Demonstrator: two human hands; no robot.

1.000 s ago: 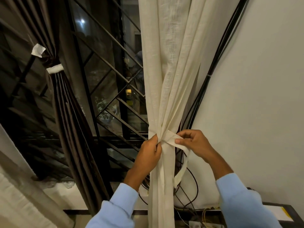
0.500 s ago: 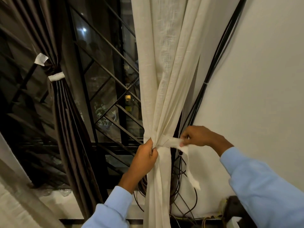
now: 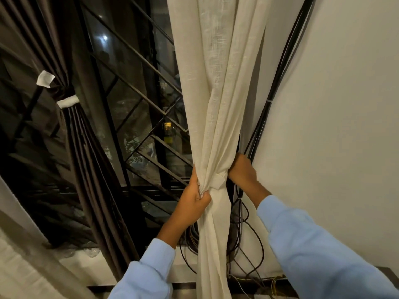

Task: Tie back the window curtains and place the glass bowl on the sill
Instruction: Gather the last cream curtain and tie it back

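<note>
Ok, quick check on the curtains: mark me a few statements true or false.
1. The left hand grips the gathered cream curtain. True.
2. The dark curtain hangs untied. False: a white band cinches it.
3. A cream strip wraps the cream curtain. True.
4. The right hand hangs at the person's side. False: it is raised to the cream curtain's right edge, fingers hidden behind it.

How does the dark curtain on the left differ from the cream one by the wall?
The dark curtain is brown and hangs untouched; the cream curtain is pale, with the left hand gripping its folds. The dark curtain's white tie sits higher in view; the cream curtain's band sits lower, beside the right hand. Both are bunched by a pale band.
</note>
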